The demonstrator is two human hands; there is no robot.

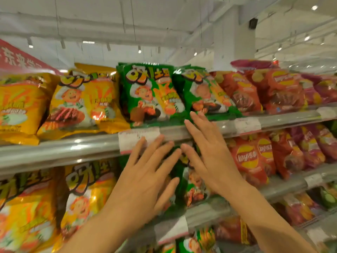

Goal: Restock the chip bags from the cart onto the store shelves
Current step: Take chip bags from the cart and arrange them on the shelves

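Two hands are up at the shelves, both empty, fingers straight and spread. Our left hand (145, 181) lies flat over the green chip bags (189, 181) on the middle shelf, fingertips reaching the price tag (135, 141) on the upper shelf rail (73, 148). Our right hand (209, 152) sits just beside it, with its fingers (196, 118) touching the bottom edge of the green bags on the top shelf (149, 95). Neither hand grips anything; we see only flat palms.

Cart is not in view, so we cannot tell what stock is left. Yellow bags (82, 101) fill the left side and red bags (249, 157) the right, both rows crowded.

We judge this as patting or lining up the green rows, not placing. The bags look light, air-puffed and soft, with glossy film that is likely slippery, and the chips inside crush easily. It seems best to take them by the top seam or hold them gently at both side edges, never squeezing the middle. Pushing flat on the face should be done lightly, since neighbours could slide off the rail.
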